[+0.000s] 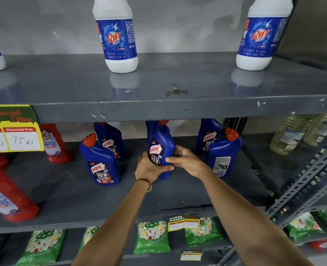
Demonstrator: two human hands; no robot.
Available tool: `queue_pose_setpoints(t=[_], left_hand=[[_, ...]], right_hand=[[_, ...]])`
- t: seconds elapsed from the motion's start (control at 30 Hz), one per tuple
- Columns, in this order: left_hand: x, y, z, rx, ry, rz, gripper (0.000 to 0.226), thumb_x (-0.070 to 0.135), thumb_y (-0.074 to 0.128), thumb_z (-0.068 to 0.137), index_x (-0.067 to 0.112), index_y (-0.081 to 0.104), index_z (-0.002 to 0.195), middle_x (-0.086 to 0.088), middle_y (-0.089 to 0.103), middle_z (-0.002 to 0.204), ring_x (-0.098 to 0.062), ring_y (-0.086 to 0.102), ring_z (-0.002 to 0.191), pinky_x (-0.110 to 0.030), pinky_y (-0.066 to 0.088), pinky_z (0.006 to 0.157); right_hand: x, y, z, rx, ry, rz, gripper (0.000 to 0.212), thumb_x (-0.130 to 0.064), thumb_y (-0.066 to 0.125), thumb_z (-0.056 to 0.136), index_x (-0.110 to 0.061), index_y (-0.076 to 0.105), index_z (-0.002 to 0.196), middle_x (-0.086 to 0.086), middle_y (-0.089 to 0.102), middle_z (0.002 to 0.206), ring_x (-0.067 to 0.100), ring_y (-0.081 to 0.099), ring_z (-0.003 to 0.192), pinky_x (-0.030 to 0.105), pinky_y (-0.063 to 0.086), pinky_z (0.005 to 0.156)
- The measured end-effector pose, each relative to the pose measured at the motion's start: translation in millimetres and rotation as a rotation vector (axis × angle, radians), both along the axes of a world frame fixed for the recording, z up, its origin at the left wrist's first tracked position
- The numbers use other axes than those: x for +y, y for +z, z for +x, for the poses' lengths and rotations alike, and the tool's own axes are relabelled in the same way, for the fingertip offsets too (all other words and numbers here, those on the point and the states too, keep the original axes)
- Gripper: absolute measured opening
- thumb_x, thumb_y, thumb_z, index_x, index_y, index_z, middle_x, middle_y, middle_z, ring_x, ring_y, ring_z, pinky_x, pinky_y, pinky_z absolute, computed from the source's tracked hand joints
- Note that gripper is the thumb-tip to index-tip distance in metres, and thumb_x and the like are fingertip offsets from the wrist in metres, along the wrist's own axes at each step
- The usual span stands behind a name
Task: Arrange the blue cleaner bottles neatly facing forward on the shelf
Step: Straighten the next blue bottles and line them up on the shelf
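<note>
Forearms outstretched, we clasped the middle blue bottle (159,148) between left hand (149,167) and right hand (185,160), squaring it forward; next, probably, the backward-facing bottle (223,160)

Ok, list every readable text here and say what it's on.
"Rin", "ALA": white bottles on top shelf.
"HARPIC", "10X": held blue bottle.
"HARPIC", "10X TOTAL CLEAN": front-left blue bottle.
"Discounted Price", "75 Rs": yellow tag.
"SUPER MARKET": small tag.
Fine print, back label: unreadable.
</note>
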State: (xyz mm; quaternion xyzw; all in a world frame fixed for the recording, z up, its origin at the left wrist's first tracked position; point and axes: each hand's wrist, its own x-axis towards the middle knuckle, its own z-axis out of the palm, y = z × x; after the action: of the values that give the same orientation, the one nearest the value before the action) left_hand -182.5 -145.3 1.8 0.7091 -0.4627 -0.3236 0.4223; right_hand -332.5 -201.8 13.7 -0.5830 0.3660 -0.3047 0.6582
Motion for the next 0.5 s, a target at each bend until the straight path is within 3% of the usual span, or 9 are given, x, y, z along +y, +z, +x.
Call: queue_pose_setpoints(t=[0.1, 0.23, 0.33, 0.5], left_hand=[[4, -3, -2, -0.137, 0.048, 0.007, 0.092, 0.045, 0.087, 0.038, 0.015, 0.045, 0.114, -0.007, 0.053, 0.111, -0.028, 0.059, 0.096, -0.045, 0.056, 0.079], [-1, -8, 13, -0.139, -0.017, -0.02, 0.057, 0.015, 0.082, 0.06, 0.005, 0.051, 0.107, -0.017, 0.06, 0.111, -0.032, 0.061, 0.095, -0.044, 0.053, 0.081], [-2, -14, 21, -0.127, -0.021, -0.003, 0.043, 0.006, 0.077, 0.068, 0.002, 0.053, 0.103, -0.018, 0.066, 0.104, -0.03, 0.065, 0.088, -0.044, 0.055, 0.082], [2, -25, 23, -0.091, -0.002, -0.005, 0.037, 0.004, 0.075, 0.069, 0.007, 0.055, 0.101, -0.015, 0.069, 0.097, -0.022, 0.063, 0.078, -0.038, 0.055, 0.078]], right_hand=[[0, -3, 3, 0.042, -0.066, -0.059, 0.041, -0.005, 0.072, 0.075, -0.02, 0.059, 0.111, 0.0, 0.067, 0.107, 0.014, 0.063, 0.102, 0.024, 0.055, 0.078], [-5, -7, 0, 0.01, -0.089, -0.004, 0.048, 0.005, 0.065, 0.078, -0.012, 0.053, 0.122, 0.0, 0.065, 0.105, 0.011, 0.062, 0.099, 0.023, 0.055, 0.077], [-4, -13, 2, -0.006, -0.073, 0.036, 0.055, 0.013, 0.06, 0.079, -0.005, 0.048, 0.129, 0.004, 0.064, 0.106, 0.013, 0.062, 0.098, 0.021, 0.057, 0.076], [-2, -20, 5, -0.002, -0.063, 0.064, 0.058, 0.014, 0.057, 0.08, -0.003, 0.044, 0.134, 0.012, 0.059, 0.119, 0.023, 0.055, 0.113, 0.03, 0.051, 0.089]])
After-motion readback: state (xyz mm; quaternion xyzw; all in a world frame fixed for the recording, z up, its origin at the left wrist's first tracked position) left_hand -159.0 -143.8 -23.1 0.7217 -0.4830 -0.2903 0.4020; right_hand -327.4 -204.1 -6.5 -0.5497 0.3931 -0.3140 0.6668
